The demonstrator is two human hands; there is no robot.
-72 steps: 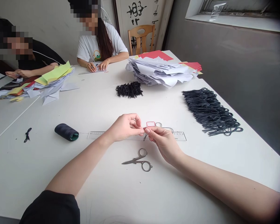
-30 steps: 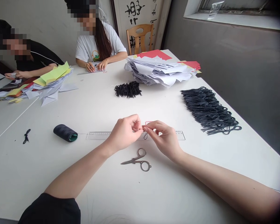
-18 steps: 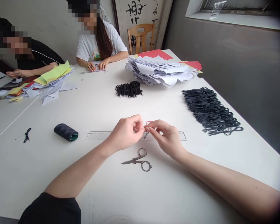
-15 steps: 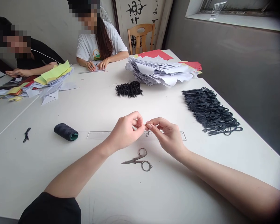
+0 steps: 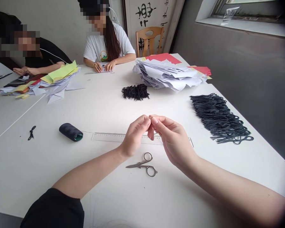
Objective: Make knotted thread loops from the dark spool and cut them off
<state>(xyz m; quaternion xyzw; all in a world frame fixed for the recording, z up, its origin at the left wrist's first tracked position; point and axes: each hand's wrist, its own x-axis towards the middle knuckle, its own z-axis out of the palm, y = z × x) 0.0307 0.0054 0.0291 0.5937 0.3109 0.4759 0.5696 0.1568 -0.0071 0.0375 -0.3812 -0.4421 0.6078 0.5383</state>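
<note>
At the far left of the white table (image 5: 21,164), a seated co-worker's hands (image 5: 25,71) lie together beside a loose heap of yellow, red and white folded paper (image 5: 53,83) near the table's far left edge. Nearer the person, a small knotted black cord (image 5: 31,133) lies alone, and to its right a dark thread spool (image 5: 70,132) lies on its side, well apart from the person's hands. A clear ruler (image 5: 125,137) runs side to side across the table's middle. The left hand (image 5: 135,136), coming out of a black sleeve (image 5: 52,209), and the right hand (image 5: 173,139) meet above the ruler, their fingers curled and fingertips pressed together. Between the two thumbs and forefingers, a tiny pinched item (image 5: 152,117) sits at the top of the meeting point, held up off the table. It is too small and too hidden by the fingers to name, and which way it points or lies cannot be told. Folding scissors (image 5: 142,166) lie on the table just below the hands. Beyond them are a small black tangle of loops (image 5: 135,92) and a tall stack of white paper (image 5: 168,76), and a second co-worker's hands (image 5: 103,66) rest at the far edge. A long band of black elastic loops (image 5: 218,118) lies along the table's right edge.
</note>
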